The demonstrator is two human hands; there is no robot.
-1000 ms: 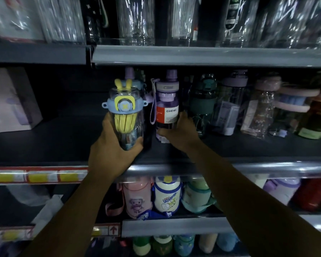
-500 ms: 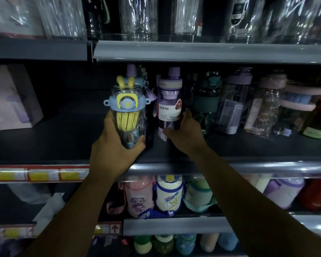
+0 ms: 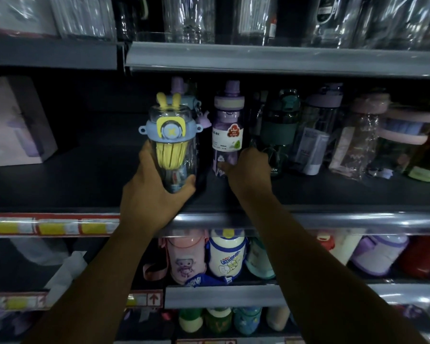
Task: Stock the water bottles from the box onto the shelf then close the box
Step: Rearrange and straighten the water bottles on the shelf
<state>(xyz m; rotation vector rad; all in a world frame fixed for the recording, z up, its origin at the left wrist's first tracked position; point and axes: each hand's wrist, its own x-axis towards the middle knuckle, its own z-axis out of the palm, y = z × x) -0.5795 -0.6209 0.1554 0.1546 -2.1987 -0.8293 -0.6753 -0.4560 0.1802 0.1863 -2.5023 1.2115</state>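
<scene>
Stocking step: clear bottle [image 3: 172, 147] is gripped low by left hand [image 3: 157, 194], fingers curled round it, over shelf [image 3: 85, 184] front; purple bottle [image 3: 227, 130] alongside is pinched near its base by right hand [image 3: 250, 171]; next, both are to be seated upright further back.

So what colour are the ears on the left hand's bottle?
Yellow. The ears on the bottle show best in the head view.

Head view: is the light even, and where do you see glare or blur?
Head view: dim overall; glare on the wrapped glasses above and on the rail; the edges bend, wide-angle; the yellow bottle and purple bottle look fairly sharp, the far-right bottles smear.
</scene>
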